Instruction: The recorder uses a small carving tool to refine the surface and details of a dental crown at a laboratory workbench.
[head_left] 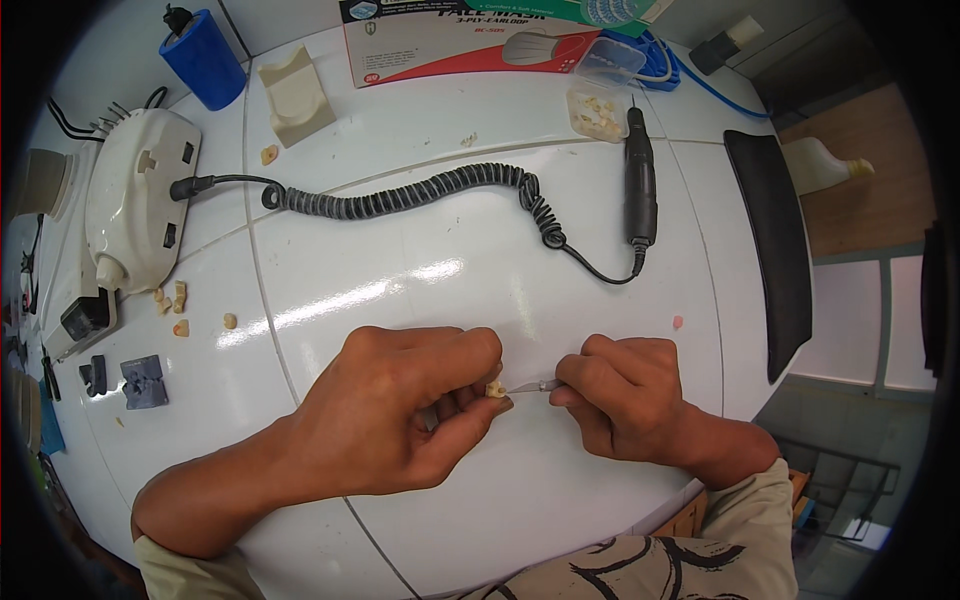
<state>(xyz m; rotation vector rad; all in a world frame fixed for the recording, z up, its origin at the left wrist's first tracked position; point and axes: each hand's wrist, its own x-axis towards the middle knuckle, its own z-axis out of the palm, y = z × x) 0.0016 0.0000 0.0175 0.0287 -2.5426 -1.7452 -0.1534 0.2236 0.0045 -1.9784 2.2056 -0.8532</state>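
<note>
Near the front middle of the white table, my left hand (395, 410) pinches a small yellowish tooth-shaped piece (495, 390) between thumb and fingertips. Opposite it, my right hand (625, 400) is closed round the handle of a small metal knife (530, 387). The thin blade points left and its tip meets or nearly meets the piece; actual contact is too small to tell. My fingers cover most of the knife's handle and part of the piece.
Beyond my hands lie a black rotary handpiece (640, 185) and its coiled cord (410, 200), joined to a white control box (145, 200). An open plastic box (598, 112) holds tooth-like pieces. Grey putty blocks (145, 382) lie left; a black pad (770, 250) edges the right.
</note>
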